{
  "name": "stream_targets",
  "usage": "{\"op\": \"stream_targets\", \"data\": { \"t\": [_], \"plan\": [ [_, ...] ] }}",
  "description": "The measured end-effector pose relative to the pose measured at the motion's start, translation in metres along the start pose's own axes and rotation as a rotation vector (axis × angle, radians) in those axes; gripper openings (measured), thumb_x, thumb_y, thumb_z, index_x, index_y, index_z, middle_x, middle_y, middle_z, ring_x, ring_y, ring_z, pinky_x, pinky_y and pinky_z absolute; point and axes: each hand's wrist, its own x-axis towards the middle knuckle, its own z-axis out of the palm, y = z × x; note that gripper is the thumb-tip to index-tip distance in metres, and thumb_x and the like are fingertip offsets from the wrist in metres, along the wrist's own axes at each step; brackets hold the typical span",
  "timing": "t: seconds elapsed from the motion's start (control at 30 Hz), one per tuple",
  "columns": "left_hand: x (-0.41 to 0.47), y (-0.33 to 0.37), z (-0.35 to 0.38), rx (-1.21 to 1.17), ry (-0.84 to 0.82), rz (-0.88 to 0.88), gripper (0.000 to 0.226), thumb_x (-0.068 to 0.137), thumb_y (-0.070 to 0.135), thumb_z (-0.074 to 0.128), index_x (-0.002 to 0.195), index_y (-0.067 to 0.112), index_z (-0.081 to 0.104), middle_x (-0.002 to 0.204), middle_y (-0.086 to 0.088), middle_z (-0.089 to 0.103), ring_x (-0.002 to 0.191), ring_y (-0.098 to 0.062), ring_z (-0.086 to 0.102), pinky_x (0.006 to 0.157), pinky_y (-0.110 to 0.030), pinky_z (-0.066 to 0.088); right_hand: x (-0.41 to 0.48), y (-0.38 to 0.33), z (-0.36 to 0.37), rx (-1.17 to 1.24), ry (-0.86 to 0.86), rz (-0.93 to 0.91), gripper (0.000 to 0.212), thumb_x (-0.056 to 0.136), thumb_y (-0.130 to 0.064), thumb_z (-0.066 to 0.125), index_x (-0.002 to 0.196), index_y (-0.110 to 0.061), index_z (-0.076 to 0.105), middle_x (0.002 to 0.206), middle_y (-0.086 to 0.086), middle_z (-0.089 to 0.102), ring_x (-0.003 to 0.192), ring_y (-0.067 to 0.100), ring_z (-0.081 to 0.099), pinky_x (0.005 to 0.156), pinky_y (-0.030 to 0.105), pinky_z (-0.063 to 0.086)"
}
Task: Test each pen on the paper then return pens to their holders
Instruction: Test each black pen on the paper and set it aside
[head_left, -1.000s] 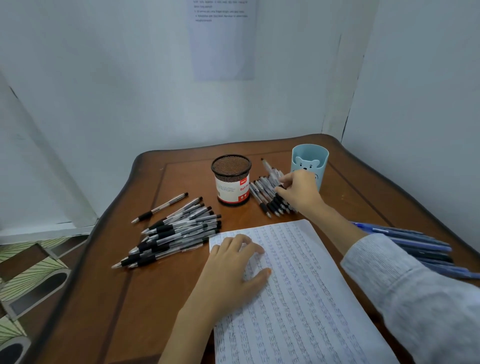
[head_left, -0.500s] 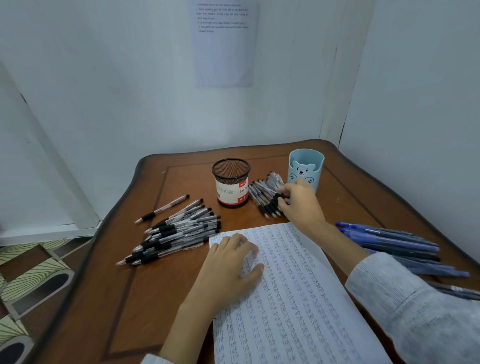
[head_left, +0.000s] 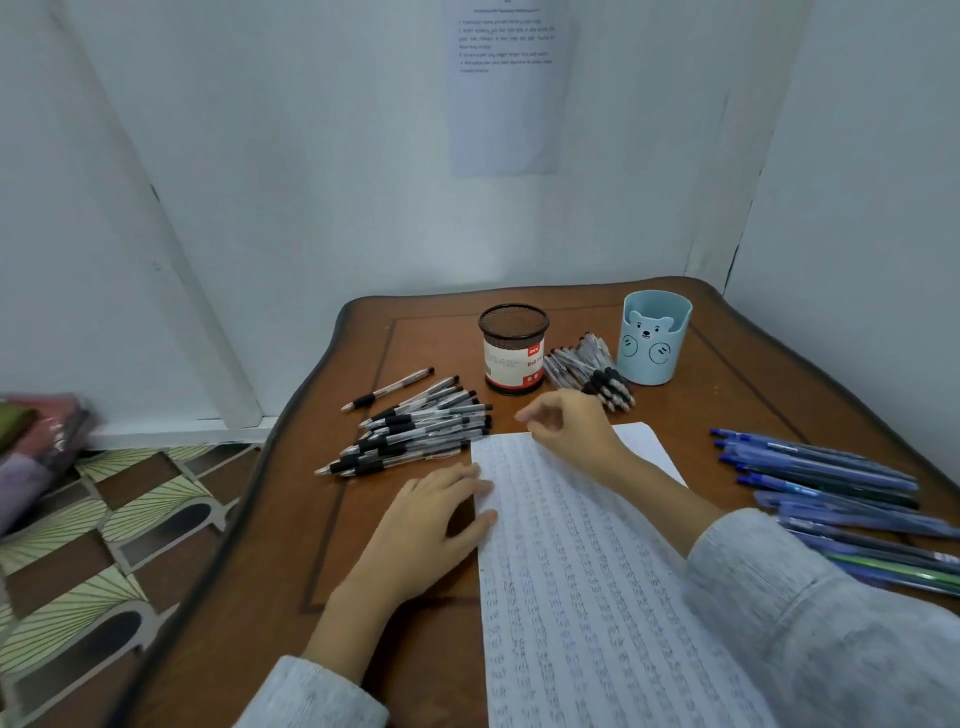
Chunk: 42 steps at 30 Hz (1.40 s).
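Black-grip clear pens (head_left: 415, 436) heaped left of centre: empty, loosely curled right hand (head_left: 566, 426) should pinch one barrel only, while flat left hand (head_left: 436, 525) pins white scribbled paper (head_left: 597, 571).

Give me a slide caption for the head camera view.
Left hand presses the scribbled paper; empty right hand hovers near black pens.

Pale walls (head_left: 260, 156) close round the glossy brown wooden tabletop (head_left: 415, 649); a printed white sheet (head_left: 506, 104) hangs above its far edge, green-and-brown patterned floor (head_left: 104, 545) off its left edge.
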Motion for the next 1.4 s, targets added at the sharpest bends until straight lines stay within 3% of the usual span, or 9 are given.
{"op": "stream_targets", "data": {
  "t": [0.37,0.67,0.87,1.0,1.07,1.13,1.27,1.33,1.4],
  "plan": [
    [-0.005,-0.006,0.005,-0.118,0.076,0.015,0.039,0.094,0.047,0.052,0.130,0.033,0.055,0.146,0.018,0.041,0.132,0.010,0.029,0.108,-0.018,0.020,0.007,-0.011,0.038,-0.008,-0.029,-0.055,0.016,0.083,-0.025,0.074,0.099,-0.023,0.072,0.088,-0.008,0.060,0.080,0.006,0.054,0.072,0.024,0.048],
    [-0.004,-0.006,0.005,-0.101,0.086,0.010,0.040,0.094,0.047,0.052,0.130,0.031,0.055,0.145,0.018,0.042,0.130,0.008,0.033,0.106,-0.017,0.020,0.007,-0.004,0.026,-0.016,-0.100,-0.085,0.005,0.087,-0.021,0.069,0.085,-0.022,0.064,0.091,-0.008,0.057,0.084,0.004,0.050,0.068,0.015,0.039],
    [-0.005,-0.005,0.004,-0.092,0.068,-0.007,0.041,0.094,0.047,0.051,0.132,0.032,0.054,0.147,0.017,0.040,0.133,0.006,0.032,0.110,-0.020,0.020,-0.004,-0.001,-0.005,0.211,-0.109,0.069,0.011,0.086,-0.010,0.068,0.097,-0.013,0.069,0.088,-0.001,0.067,0.079,0.008,0.060,0.064,0.012,0.047],
    [-0.005,-0.004,0.005,-0.080,0.057,-0.016,0.042,0.094,0.048,0.051,0.133,0.033,0.053,0.146,0.017,0.041,0.133,0.005,0.033,0.110,-0.021,0.021,-0.019,0.007,-0.025,0.281,-0.085,0.149,0.015,0.093,-0.012,0.060,0.103,-0.009,0.071,0.072,-0.008,0.061,0.045,-0.006,0.048,0.042,0.009,0.035],
    [-0.005,-0.004,0.004,-0.072,0.051,-0.018,0.042,0.094,0.048,0.050,0.133,0.033,0.053,0.146,0.016,0.041,0.133,0.004,0.034,0.110,-0.022,0.022,-0.026,0.011,-0.036,0.308,-0.046,0.167,0.016,0.094,-0.016,0.059,0.101,-0.011,0.072,0.072,-0.004,0.063,0.046,-0.003,0.047,0.046,0.011,0.035],
    [-0.005,-0.003,0.004,-0.058,0.043,-0.021,0.041,0.094,0.048,0.050,0.133,0.033,0.053,0.147,0.015,0.041,0.134,0.002,0.034,0.110,-0.023,0.024,-0.032,0.015,-0.046,0.413,0.031,0.200,0.015,0.093,-0.022,0.060,0.093,-0.016,0.073,0.083,0.009,0.067,0.067,0.008,0.054,0.061,0.020,0.045],
    [-0.005,0.004,0.003,-0.026,0.043,-0.029,0.039,0.095,0.044,0.049,0.132,0.031,0.053,0.146,0.013,0.042,0.134,-0.001,0.035,0.110,-0.025,0.025,-0.042,0.016,-0.066,0.787,0.232,0.318,0.020,0.096,-0.027,0.053,0.093,-0.012,0.066,0.091,0.005,0.068,0.088,0.017,0.064,0.072,0.021,0.053],
    [-0.005,0.013,0.003,-0.032,0.042,-0.018,0.038,0.096,0.041,0.049,0.132,0.029,0.053,0.146,0.011,0.043,0.133,-0.002,0.036,0.109,-0.025,0.025,-0.045,0.016,-0.076,1.072,0.287,0.405,0.024,0.098,-0.033,0.048,0.101,-0.013,0.060,0.090,0.005,0.068,0.082,0.018,0.066,0.075,0.028,0.054],
    [-0.004,0.025,0.005,-0.041,0.036,0.016,0.038,0.097,0.039,0.049,0.132,0.028,0.053,0.146,0.010,0.044,0.133,-0.004,0.036,0.108,-0.025,0.024,-0.048,0.018,-0.084,1.322,0.315,0.507,0.027,0.099,-0.041,0.045,0.102,-0.017,0.056,0.070,-0.001,0.058,0.058,0.010,0.055,0.060,0.022,0.050]
  ]
}}
